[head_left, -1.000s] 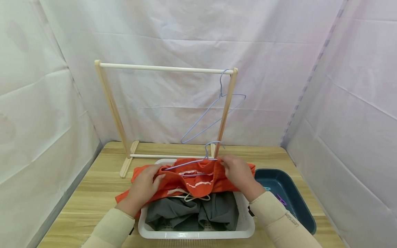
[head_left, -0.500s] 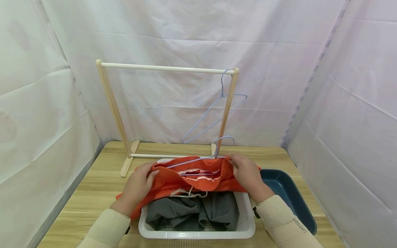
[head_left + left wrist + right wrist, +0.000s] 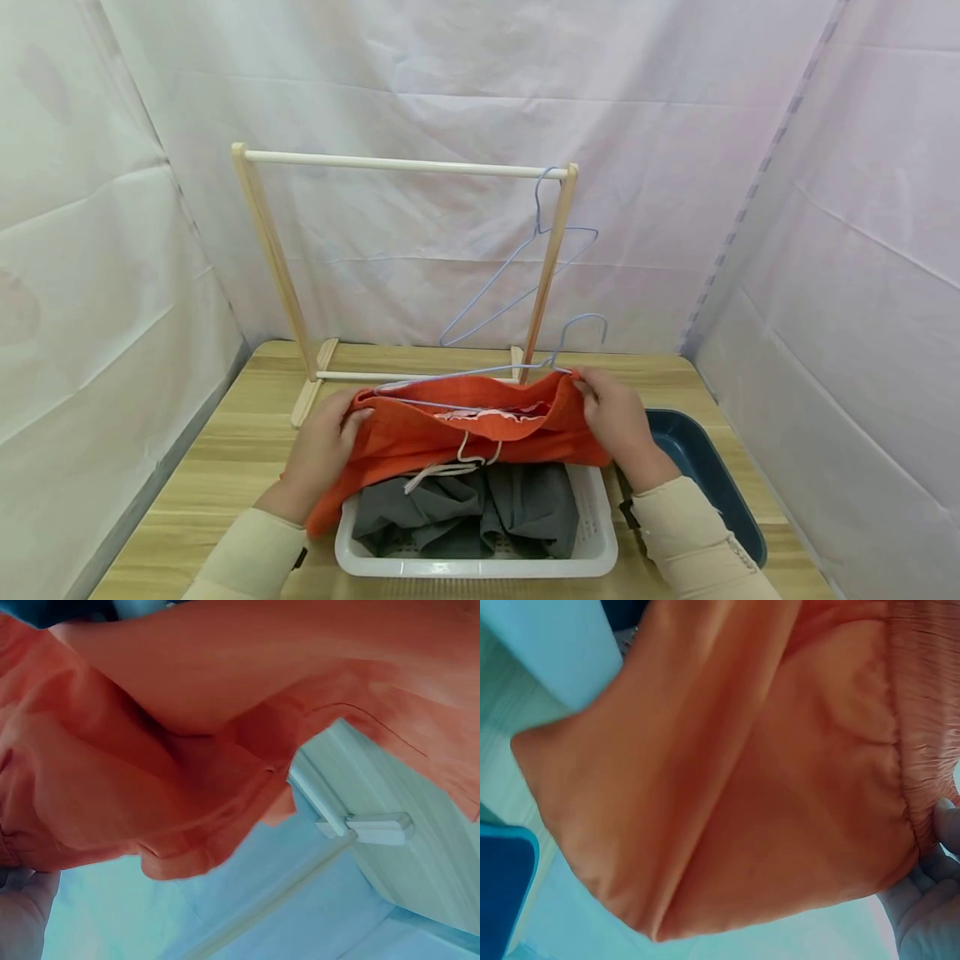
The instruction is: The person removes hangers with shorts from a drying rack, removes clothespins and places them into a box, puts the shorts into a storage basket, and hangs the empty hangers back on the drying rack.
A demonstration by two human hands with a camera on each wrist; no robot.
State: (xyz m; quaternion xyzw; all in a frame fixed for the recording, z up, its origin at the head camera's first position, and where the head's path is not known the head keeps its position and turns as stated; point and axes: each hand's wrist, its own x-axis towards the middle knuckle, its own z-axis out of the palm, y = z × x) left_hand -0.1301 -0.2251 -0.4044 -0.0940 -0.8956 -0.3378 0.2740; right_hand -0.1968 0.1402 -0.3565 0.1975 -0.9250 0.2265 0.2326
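Note:
Orange drawstring shorts (image 3: 420, 437) are stretched by the waistband between both hands, above the basket. My left hand (image 3: 322, 442) pinches the waistband's left end, thumb on the near side. At the other end my right hand (image 3: 618, 425) pinches the waistband; the right wrist view shows its thumb (image 3: 949, 825) on the gathered elastic. A light blue wire hanger (image 3: 480, 370) lies across the waist opening, its lower bar inside and its hook up at the right. Its right end is hidden by cloth and the right hand. White drawstrings (image 3: 450, 471) dangle in front.
Dark grey clothing (image 3: 465, 508) lies in a white plastic basket (image 3: 480, 568). Behind stands a wooden rack with a white rail (image 3: 405, 165); a second blue hanger (image 3: 487, 287) hangs at its right end. A dark blue tray (image 3: 712, 475) sits at the right.
Both hands have moved apart, drawing the waistband wider and slightly up. The hanger has slid right, its hook now farther right and higher, and its left end shows near the left hand.

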